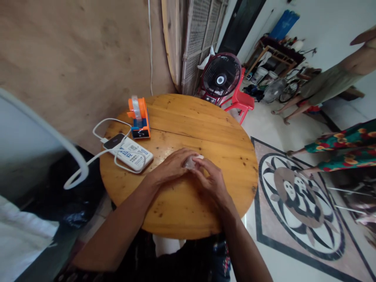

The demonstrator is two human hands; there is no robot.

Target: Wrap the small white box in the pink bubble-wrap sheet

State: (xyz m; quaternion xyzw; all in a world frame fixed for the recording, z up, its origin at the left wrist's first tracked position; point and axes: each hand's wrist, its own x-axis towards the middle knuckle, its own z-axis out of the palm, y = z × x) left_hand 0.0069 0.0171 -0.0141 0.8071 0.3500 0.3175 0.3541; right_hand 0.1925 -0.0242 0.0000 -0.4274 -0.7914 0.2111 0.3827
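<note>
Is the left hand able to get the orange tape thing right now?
Probably yes: bare tabletop lies between the left hand and the tape dispenser, though the hand may first need to let go of the small clear thing.

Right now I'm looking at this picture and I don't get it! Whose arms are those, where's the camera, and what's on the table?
There's no robot here, just a person using two bare hands. The camera is worn on that person's head and looks forward and down, so you see roughly what they'd see. That's why the arms come in from the bottom.

The left hand and right hand meet over a round wooden table. Between their fingers is a small see-through piece; the fingers cover some of it, so I can't tell exactly what it is.

Also on the table are an orange and blue tape dispenser and, nearer the person, a white power bank with a white cable plugged in and looped over it.
</note>
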